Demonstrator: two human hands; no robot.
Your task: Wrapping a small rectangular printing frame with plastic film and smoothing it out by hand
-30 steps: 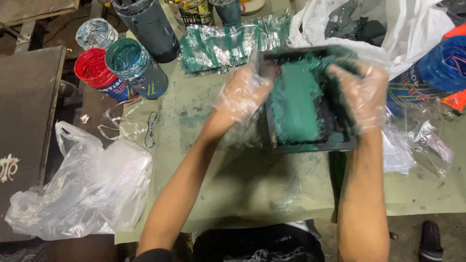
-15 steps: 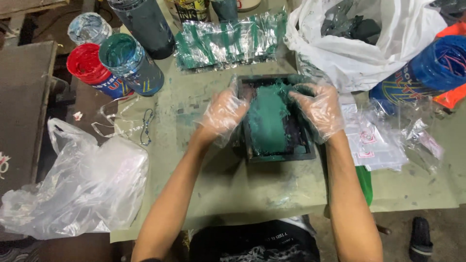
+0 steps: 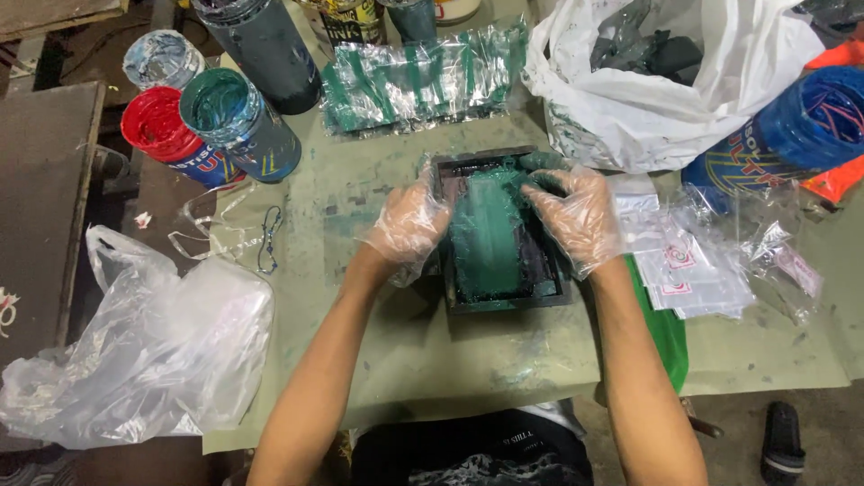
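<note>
A dark rectangular tray (image 3: 504, 300) lies on the green-covered table, with a slab of green paste (image 3: 488, 236) in it. Both my hands wear thin clear plastic gloves. My left hand (image 3: 409, 223) presses against the tray's left side and the paste's edge. My right hand (image 3: 576, 216) rests on the paste's upper right part, fingers curled onto it. Whether either hand truly grips the paste is hard to tell.
Open tubs of green (image 3: 220, 103), red (image 3: 155, 124) and grey (image 3: 162, 58) ink stand at the far left. A green-smeared plastic sheet (image 3: 423, 76) lies behind the tray. A white bag (image 3: 666, 85) sits far right, clear packets (image 3: 711, 261) right, a crumpled clear bag (image 3: 144, 351) near left.
The tray with the paste now lies lower and more central in view. My hands have shifted from spread over the paste to its two sides.
</note>
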